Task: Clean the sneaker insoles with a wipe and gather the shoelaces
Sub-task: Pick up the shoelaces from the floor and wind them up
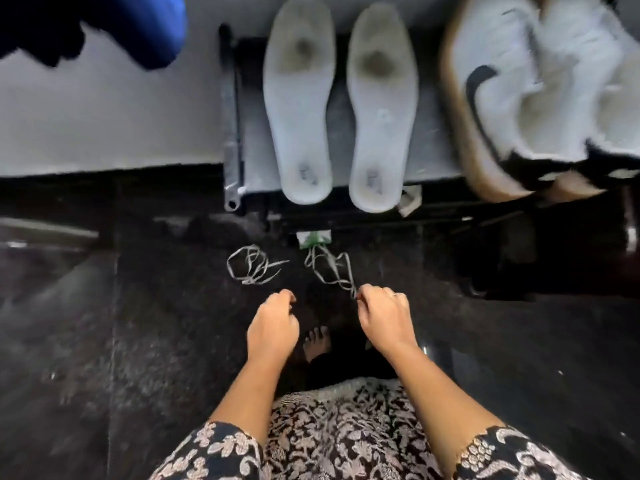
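Two white insoles lie side by side on a grey surface, the left insole (pixel 298 102) and the right insole (pixel 380 109), both with dark stains near the top. On the dark floor below them lie two loose shoelaces. The left shoelace (pixel 251 265) lies in a tangle by itself. My right hand (pixel 384 318) pinches the near end of the right shoelace (pixel 332 271). My left hand (pixel 273 323) hovers with curled fingers just below the left shoelace and holds nothing that I can see.
A pair of white sneakers (pixel 540 98) with a black logo stands at the right on the grey surface (pixel 104 126). A small green and white packet (pixel 313 239) lies on the floor by the right shoelace. My bare foot (pixel 317 342) shows between my hands. A blue object (pixel 138 26) sits top left.
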A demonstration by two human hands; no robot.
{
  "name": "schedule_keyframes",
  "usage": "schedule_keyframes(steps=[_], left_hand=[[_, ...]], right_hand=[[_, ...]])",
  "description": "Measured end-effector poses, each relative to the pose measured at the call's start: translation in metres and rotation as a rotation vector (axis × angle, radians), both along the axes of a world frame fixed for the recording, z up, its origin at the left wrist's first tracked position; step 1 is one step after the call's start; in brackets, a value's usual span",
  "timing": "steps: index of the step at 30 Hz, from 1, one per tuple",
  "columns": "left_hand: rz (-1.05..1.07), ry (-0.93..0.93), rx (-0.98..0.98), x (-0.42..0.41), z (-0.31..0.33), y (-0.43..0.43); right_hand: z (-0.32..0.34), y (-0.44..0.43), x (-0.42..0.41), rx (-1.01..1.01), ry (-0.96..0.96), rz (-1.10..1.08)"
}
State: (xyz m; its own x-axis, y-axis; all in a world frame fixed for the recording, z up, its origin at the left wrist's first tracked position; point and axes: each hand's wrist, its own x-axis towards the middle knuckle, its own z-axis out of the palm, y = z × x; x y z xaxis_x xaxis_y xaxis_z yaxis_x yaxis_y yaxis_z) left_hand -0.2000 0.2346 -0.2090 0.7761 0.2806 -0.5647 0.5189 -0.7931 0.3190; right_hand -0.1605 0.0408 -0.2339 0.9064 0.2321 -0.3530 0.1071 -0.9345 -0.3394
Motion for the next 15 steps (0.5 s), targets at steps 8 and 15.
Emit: schedule_keyframes(steps=[8,15], left_hand=[[0.111,0.061,-0.089,-0.025,-0.114,0.039],[-0.09,0.045,-0.129,-0.025,-0.236,0.04]], right_hand=[[-0.131,0.047,-0.008,-0.192,0.359,0.233],[-0.262,0.049,0.01,-0.365,0.465,0.237]])
